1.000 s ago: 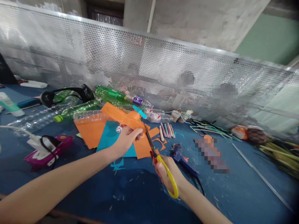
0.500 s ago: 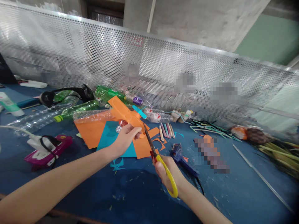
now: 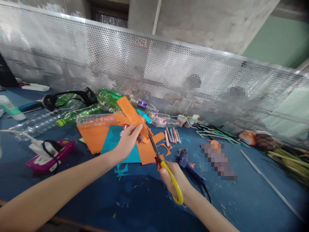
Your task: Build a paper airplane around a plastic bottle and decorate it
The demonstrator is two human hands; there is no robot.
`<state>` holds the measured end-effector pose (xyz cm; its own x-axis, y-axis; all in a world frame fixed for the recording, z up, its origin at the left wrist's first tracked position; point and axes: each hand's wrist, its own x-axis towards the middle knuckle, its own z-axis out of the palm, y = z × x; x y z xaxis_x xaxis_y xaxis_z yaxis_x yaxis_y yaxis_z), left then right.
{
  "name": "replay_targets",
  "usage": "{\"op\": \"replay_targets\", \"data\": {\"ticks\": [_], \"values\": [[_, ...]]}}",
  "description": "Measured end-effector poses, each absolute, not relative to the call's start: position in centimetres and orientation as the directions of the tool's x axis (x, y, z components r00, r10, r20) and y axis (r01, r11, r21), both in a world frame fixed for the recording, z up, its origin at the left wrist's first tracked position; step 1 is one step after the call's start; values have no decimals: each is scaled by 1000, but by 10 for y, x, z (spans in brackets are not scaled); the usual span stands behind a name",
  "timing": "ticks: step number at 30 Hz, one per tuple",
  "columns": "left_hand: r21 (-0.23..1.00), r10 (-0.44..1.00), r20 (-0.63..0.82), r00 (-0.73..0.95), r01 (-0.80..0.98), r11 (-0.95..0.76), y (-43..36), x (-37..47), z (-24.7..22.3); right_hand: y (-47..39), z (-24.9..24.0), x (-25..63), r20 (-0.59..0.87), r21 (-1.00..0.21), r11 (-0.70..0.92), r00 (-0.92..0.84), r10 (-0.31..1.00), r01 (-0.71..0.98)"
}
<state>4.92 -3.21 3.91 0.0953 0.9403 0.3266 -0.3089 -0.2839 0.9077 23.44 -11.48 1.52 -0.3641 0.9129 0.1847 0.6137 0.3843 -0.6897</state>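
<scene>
My left hand is closed on a piece of orange paper, pinching it near its lower right end. An outline is faintly visible on the paper's upper strip. In my right hand is a pair of scissors with yellow handles; the blades point up and left, touching or very near the paper's right edge. Whether the blades are parted is hard to make out. Beneath my left hand lie a blue sheet and orange sheets on the blue table.
Green plastic bottles and clear ones lie at the back left. Coloured sticks and a blue glue gun with a cord lie to the right. A purple power strip sits left. A perforated metal screen stands behind.
The orange paper has turned slightly, its upper strip now steeper, and my left hand has shifted a little up with it. The right hand and scissors have barely moved.
</scene>
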Motion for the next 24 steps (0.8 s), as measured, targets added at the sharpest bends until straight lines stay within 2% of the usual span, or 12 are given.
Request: {"op": "replay_targets", "data": {"ticks": [6,13,24], "values": [[908,945,308,109,-329,-258,-33,49,40,-114,15,234,193,-685,381,-350,917,620],[879,957,271,107,-434,-200,-31,51,40,-112,10,235,195,-717,373,-344,919,590],[916,955,281,94,-324,-238,-32,48,42,-110,11,235,198,-679,389,-354,914,623]]}}
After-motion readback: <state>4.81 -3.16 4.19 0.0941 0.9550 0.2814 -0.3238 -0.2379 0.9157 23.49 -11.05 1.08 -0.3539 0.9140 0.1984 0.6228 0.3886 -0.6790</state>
